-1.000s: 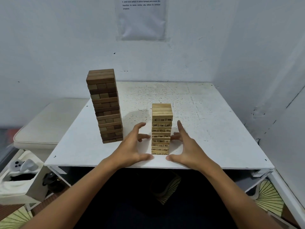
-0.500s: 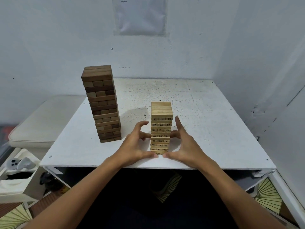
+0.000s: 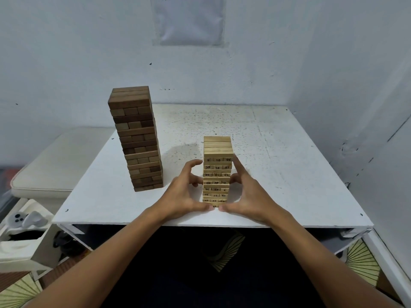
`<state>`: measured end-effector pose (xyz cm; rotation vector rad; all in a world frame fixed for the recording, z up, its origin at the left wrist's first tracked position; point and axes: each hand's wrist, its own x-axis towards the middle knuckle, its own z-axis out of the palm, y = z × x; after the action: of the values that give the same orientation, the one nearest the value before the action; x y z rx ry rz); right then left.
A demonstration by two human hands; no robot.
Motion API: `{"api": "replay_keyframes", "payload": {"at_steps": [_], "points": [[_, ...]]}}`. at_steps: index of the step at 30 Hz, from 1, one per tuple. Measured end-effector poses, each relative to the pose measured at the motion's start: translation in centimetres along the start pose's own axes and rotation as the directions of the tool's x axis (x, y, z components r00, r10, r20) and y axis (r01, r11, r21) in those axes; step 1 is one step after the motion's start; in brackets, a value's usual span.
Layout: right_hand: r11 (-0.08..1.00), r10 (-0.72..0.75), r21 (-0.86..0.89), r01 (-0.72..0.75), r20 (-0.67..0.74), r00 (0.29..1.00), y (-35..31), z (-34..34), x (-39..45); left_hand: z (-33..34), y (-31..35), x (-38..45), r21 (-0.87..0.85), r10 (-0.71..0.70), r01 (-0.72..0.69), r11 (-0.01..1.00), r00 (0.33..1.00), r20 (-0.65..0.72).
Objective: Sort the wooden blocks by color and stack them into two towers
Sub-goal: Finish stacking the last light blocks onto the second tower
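Two towers stand on the white table (image 3: 278, 165). The dark brown tower (image 3: 136, 138) is the taller one, at the left. The light wood tower (image 3: 216, 170), with numbers printed on its blocks, stands near the front edge. My left hand (image 3: 185, 194) is at its left side, bent fingertips touching the blocks and thumb lying along the base. At the tower's right side is my right hand (image 3: 246, 194), its index finger straight up the right edge. The two thumbs almost meet in front of the lowest blocks, which they partly hide.
White walls close in behind and to the right of the table. A cream cushioned bench (image 3: 57, 165) sits left of it. Below left, a white box (image 3: 24, 238) holds a white controller (image 3: 20, 218).
Both hands have closed in on the light tower from either side, so the fingertips now touch it and the thumbs nearly meet at its base. Both towers stand as before.
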<state>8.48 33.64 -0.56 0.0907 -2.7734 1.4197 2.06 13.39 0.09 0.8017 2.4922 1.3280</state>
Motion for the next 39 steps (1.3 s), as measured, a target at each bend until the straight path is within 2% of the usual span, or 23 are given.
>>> {"api": "replay_keyframes", "payload": {"at_steps": [17, 39], "points": [[1.000, -0.002, 0.020, 0.002, -0.006, 1.000, 0.4, -0.4, 0.2, 0.4, -0.5, 0.9, -0.011, 0.011, -0.011, 1.000, 1.000, -0.012], [1.000, 0.009, 0.022, -0.009, -0.025, 1.000, 3.0, -4.4, 2.9, 2.8, 1.4, 5.6, -0.053, -0.008, 0.006, 0.999, 0.999, -0.036]]}}
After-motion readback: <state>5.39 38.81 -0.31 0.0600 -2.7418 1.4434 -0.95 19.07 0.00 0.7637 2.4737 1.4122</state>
